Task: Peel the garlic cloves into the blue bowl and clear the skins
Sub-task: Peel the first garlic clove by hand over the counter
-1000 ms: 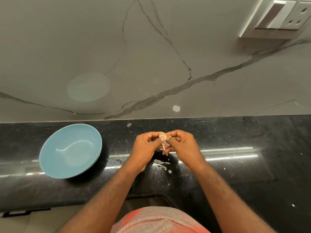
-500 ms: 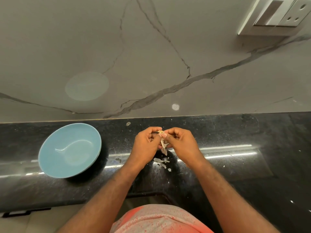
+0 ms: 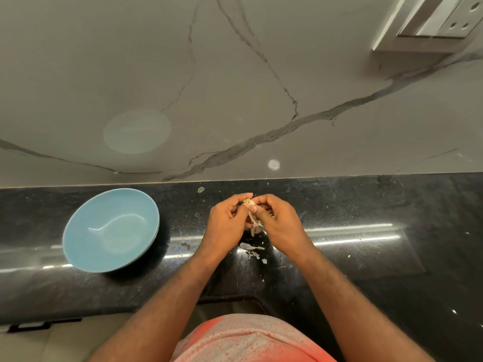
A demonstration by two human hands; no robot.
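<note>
1. Near the centre of the frame, the left hand (image 3: 227, 220) and the right hand (image 3: 281, 220) meet above a glossy black speckled stone countertop (image 3: 366, 205).
2. Both hands have their fingers curled inward, and the fingertips and thumbs pinch a small pale garlic clove (image 3: 248, 203) between them. The garlic clove sits at the top of the two hands, mostly hidden by the fingers.
3. A thin strip of papery skin (image 3: 254, 226) hangs down from the garlic clove between the two thumbs.
4. Just below the hands, loose whitish skin scraps (image 3: 251, 248) lie on the countertop.
5. A round, shallow, light blue ceramic bowl (image 3: 86, 231) stands on the countertop at the left of the frame, well apart from the hands. Its inside shows only a light reflection.
6. A grey marble wall with dark veins (image 3: 235, 87) fills the upper half of the frame.
7. A white switch and socket plate (image 3: 444, 19) is mounted at the upper right.
8. At the bottom centre, a speckled pink-orange shirt (image 3: 248, 340) shows between the bare forearms.
</note>
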